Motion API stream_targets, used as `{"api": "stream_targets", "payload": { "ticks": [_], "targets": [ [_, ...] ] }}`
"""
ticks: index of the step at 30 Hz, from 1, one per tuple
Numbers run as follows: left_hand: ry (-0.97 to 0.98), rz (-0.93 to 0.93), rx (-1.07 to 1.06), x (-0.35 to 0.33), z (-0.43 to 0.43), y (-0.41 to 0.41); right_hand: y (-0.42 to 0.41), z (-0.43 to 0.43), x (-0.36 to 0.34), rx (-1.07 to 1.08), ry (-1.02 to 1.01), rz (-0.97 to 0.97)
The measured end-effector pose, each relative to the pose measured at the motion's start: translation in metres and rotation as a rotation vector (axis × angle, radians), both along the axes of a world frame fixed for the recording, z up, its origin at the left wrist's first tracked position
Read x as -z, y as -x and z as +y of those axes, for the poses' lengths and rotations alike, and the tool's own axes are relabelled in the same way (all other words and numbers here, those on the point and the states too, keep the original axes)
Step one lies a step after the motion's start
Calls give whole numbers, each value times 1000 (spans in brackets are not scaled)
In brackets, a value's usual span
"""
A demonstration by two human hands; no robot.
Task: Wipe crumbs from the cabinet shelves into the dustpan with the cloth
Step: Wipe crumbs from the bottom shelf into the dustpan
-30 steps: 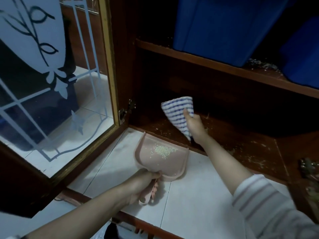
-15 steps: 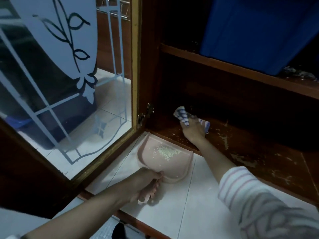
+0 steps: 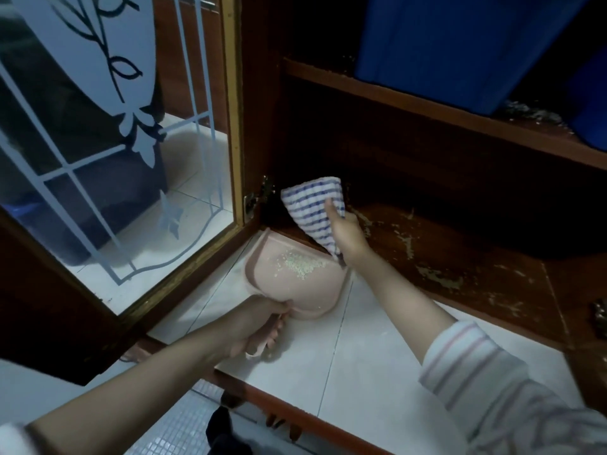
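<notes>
The cloth [image 3: 312,205] is being pinched by the right grip [image 3: 348,236]: the thumb is being pressed onto the blue-striped fabric, and the other fingers are hidden behind it. The cloth is being held up clear of the lower shelf [image 3: 460,257], fanning out toward 11 o'clock from the grip, while its bottom corner is hanging at 6 o'clock, near the far right corner of the dustpan [image 3: 289,297].

The dustpan's handle [image 3: 266,339] is being clasped by the left grip [image 3: 259,326], with the fingers curled round it. The handle is pointing toward 7 o'clock. The pink pan is being kept flat on the white tiled worktop [image 3: 361,356], with its open edge lying just beside the front edge of the lower shelf, at 8 o'clock from the cloth. A small heap of pale crumbs [image 3: 300,264] is being carried in the pan, toward its open edge.

Pale specks and worn patches are being shown on the lower shelf at 3 and 4 o'clock from the right grip. At 5 o'clock a striped sleeve [image 3: 476,372] is being worn on the right arm. At 12 o'clock an upper shelf [image 3: 427,103] is being loaded by a blue bin [image 3: 460,44], with more crumbs [image 3: 528,113] scattered at the bin's right. At 9 o'clock from the cloth a hinge [image 3: 254,198] is being used to carry the open glass door [image 3: 98,159], which bears a frosted leaf pattern.
</notes>
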State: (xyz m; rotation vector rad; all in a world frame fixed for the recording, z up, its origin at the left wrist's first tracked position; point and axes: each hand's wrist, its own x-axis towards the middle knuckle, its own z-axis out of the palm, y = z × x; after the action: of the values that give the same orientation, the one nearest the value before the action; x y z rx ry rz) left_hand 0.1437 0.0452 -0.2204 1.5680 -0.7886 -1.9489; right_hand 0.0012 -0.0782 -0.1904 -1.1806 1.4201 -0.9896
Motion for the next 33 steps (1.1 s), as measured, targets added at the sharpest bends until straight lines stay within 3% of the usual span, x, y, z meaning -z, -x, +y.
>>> {"api": "stream_targets", "payload": {
  "ticks": [4,10,13,16,21,28,33],
  "targets": [
    [73,-57,42,4,10,2,39,13,-9,55,144,129],
    [178,-21,-4,-13,27,38,57,51,-5,-236,288,933],
    [197,-2,-46,-20,31,53,50,79,-1,-362,362,1074],
    [198,4,-58,-21,33,59,54,95,-1,-362,433,1026],
    [176,19,-37,-22,38,65,72,87,-26,-11,403,509],
    [202,-35,1,-17,44,54,103,64,-32,122,354,557],
    [199,-72,34,-16,45,45,97,73,-1,-66,205,492]
  ]
}}
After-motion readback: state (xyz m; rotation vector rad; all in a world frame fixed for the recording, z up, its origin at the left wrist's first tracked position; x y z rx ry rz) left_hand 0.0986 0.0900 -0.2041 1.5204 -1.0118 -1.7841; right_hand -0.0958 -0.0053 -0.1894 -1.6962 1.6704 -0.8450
